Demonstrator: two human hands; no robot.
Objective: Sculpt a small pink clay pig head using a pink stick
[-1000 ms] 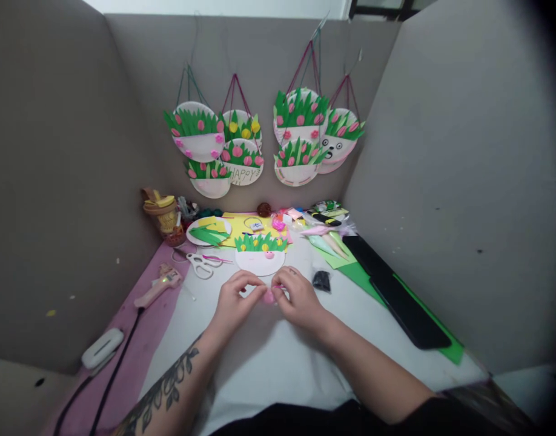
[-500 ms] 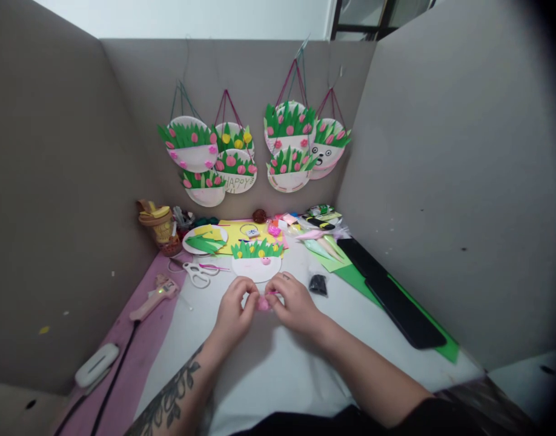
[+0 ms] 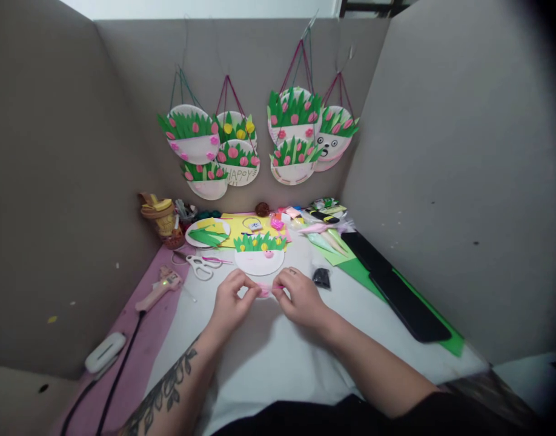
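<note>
Between my hands is a small, soft-looking pink piece [image 3: 264,289], partly see-through, perhaps a little packet; its exact kind is too small to make out. My left hand [image 3: 235,298] pinches its left side with thumb and forefinger. On the other side my right hand [image 3: 300,297] is closed in a pinch, with a thin bright-pink edge showing at its fingertips. Just beyond the fingers lies a white half paper plate [image 3: 260,263] with green paper grass, yellow flowers and a small pink pig face near its right side.
White-handled scissors [image 3: 203,266] and a pink glue gun [image 3: 160,289] lie to the left. A small black packet [image 3: 321,278] is right of my hand, with a long black board [image 3: 409,306] farther right. Decorated plates [image 3: 194,136] hang on the back partition.
My hands have moved slightly apart, and more of the pink piece shows between them. The whole view has shifted a little, with the camera tipping downward.
</note>
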